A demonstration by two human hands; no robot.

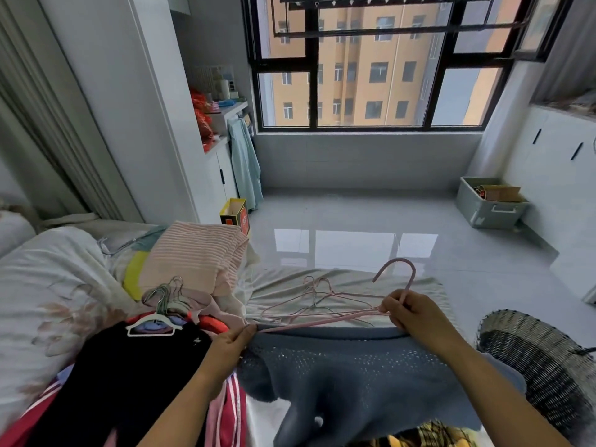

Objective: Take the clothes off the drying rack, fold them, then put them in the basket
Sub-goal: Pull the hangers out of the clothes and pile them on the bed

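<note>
A blue-grey knit sweater (pixel 348 366) lies spread on the bed in front of me. My left hand (pixel 233 343) pinches its left shoulder edge. My right hand (pixel 408 312) grips the neck of a pink hanger (pixel 400 269), whose arm runs along the sweater's top edge toward my left hand. A dark woven basket (pixel 541 359) stands at the right of the bed. The drying rack (pixel 371 4) hangs bare above the window.
A pile of clothes on hangers (pixel 129 359) lies at my left, with a folded pink striped garment (pixel 196 256) behind it. Several empty wire hangers (pixel 319 301) lie on the bed beyond the sweater. A grey storage bin (pixel 490 201) and a yellow box (pixel 235 214) stand on the tiled floor.
</note>
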